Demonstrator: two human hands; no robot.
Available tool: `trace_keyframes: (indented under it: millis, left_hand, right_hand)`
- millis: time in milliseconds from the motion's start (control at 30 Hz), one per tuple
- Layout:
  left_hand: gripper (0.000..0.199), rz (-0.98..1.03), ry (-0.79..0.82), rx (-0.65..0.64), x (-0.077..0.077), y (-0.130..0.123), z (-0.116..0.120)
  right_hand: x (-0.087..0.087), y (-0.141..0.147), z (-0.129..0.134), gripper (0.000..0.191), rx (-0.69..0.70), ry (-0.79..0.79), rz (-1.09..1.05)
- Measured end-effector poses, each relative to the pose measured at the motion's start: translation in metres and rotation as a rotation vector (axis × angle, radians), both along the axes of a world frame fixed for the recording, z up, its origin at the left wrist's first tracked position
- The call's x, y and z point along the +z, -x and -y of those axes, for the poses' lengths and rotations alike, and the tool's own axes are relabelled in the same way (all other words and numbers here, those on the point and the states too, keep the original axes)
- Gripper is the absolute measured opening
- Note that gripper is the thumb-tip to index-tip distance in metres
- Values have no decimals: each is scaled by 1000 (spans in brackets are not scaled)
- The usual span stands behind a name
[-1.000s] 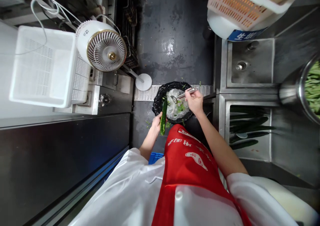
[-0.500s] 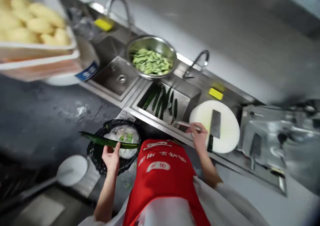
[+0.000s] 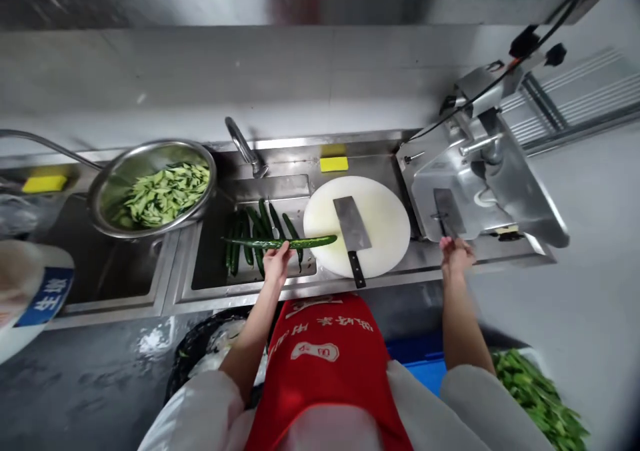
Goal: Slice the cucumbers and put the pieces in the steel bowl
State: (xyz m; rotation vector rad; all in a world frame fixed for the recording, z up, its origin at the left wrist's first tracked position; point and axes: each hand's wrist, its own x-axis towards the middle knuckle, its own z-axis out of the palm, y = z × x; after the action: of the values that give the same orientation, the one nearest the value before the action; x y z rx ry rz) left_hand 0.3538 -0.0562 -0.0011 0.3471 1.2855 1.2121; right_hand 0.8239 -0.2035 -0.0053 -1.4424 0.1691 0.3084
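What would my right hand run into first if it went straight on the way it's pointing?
Most likely the wide-bladed cleaver just ahead of your right hand. Depth is unclear from this one view, so I can't tell whether your hand would touch it or pass above.

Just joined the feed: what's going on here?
A red-aproned person holds a cucumber up in the left hand, over a sink with more cucumbers. A cleaver lies on the white cutting board. The right hand is beyond the board, close to another broad blade; whether its grip holds anything is hard to tell.
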Motion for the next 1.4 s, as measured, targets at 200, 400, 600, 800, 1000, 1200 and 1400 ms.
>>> trace_keyframes:
  millis: [200, 400, 600, 800, 1000, 1200, 1400]
  left_hand:
    - [37, -56, 59, 8, -20, -48, -16]
    - [48, -84, 26, 9, -26, -49, -28]
    - [48, 11, 10, -25, -29, -48, -39]
    - [40, 34, -14, -106, -23, -48, -60]
    - [37, 161, -25, -375, -19, -92, -72]
    - [30, -13, 168, -357, -24, -124, -77]
    - [23, -272, 232, -543, -14, -112, -84]
  right_hand:
    - [-20, -78, -43, 53, 120, 6, -100]
    - [-21, 8, -34, 39, 575, 597, 356]
    - [-4, 219, -29, 59, 1422, 1049, 825]
    - [14, 190, -34, 64, 1433, 1225, 695]
    - [36, 101, -5, 44, 1318, 1149, 656]
    - [39, 94, -3, 40, 1437, 1246, 611]
    - [34, 96, -22, 35, 1438, 1375, 654]
